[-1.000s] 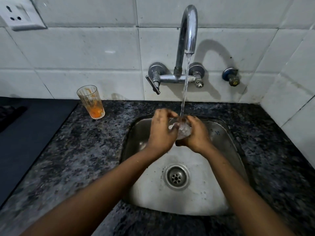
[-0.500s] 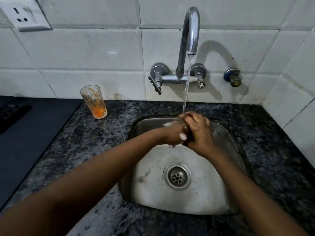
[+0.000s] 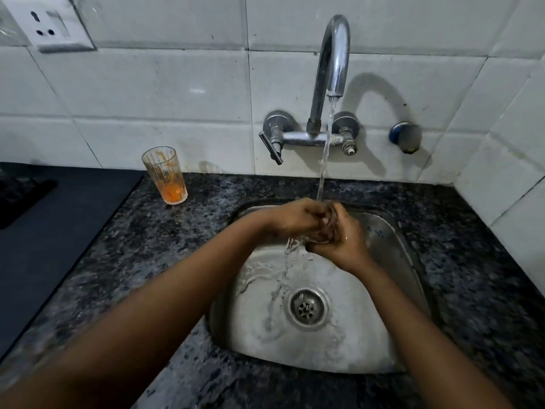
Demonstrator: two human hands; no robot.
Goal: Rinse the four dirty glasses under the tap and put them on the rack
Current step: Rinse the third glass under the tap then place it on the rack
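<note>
Both hands hold a clear glass (image 3: 326,231) over the steel sink (image 3: 380,231), right under the running tap (image 3: 333,60). My left hand (image 3: 295,219) reaches in from the left and wraps its near side. My right hand (image 3: 343,240) grips it from the right. The glass is mostly hidden by my fingers. Water spills off it into the basin. A dirty glass (image 3: 165,175) with orange residue stands upright on the counter at the back left of the sink.
Dark speckled granite counter (image 3: 165,261) surrounds the sink. A black mat or cooktop (image 3: 44,231) lies at the left. The drain (image 3: 308,309) sits mid-basin. White tiled walls stand behind and at the right, with a socket (image 3: 50,28) top left. No rack is visible.
My left hand has closed over the glass and shifted right against my right hand. The glass was plainly visible before and is mostly covered now. More water runs down into the basin.
</note>
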